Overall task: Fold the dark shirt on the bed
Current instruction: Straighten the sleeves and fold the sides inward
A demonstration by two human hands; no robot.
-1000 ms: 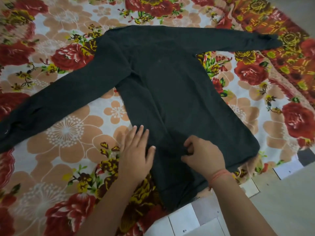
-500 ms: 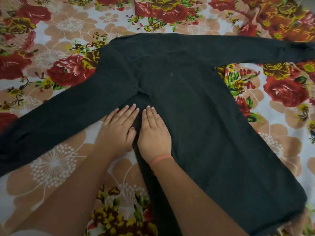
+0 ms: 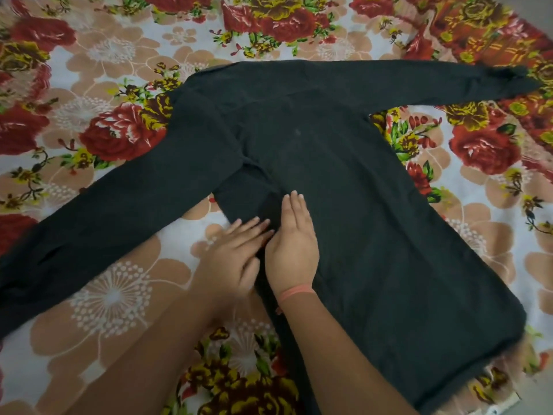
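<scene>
The dark long-sleeved shirt (image 3: 344, 187) lies flat on the bed, hem toward me, both sleeves spread out. Its left sleeve (image 3: 104, 217) runs down to the left edge; its right sleeve (image 3: 434, 82) reaches the far right. My left hand (image 3: 233, 259) presses flat with straight fingers on the shirt's left side edge, below the armpit. Beside it and touching it, my right hand (image 3: 293, 244) lies flat on the shirt body, a pink band on its wrist. Neither hand grips the cloth.
The bed is covered by a floral bedsheet (image 3: 113, 298) with red roses and beige flowers. The bed's corner and a bit of floor (image 3: 508, 405) show at the bottom right, just past the shirt's hem.
Both hands went from the hem up to the armpit, and have since slid back a little toward me along the shirt's left edge. The view has shifted slightly.
</scene>
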